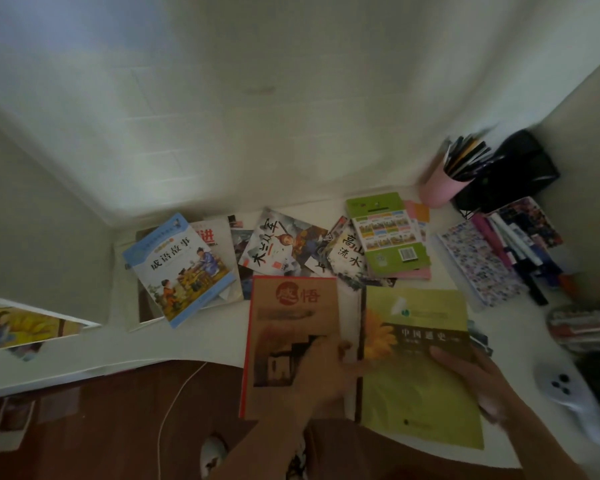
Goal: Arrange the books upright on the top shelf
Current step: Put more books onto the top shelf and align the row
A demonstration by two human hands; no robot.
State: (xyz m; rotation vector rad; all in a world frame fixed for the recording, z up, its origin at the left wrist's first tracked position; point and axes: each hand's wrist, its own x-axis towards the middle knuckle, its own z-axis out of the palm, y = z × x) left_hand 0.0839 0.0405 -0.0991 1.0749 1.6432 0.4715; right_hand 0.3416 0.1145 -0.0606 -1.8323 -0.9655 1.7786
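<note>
Left hand (321, 368): gripped the brown book (291, 341) at its right edge, near side of the desk (205, 344).
Right hand (478, 382): fingers curled round the green book (416, 368), just right of the brown one.
Other books (284, 251): lay flat, farther back.

Looks like a home study corner: a white counter (84, 362) tucked against pale walls, children's storybooks (182, 268) scattered flat across it, a pink pen cup (440, 188) stuffed with pens in the corner, and dark wooden floor (84, 427) below.
</note>
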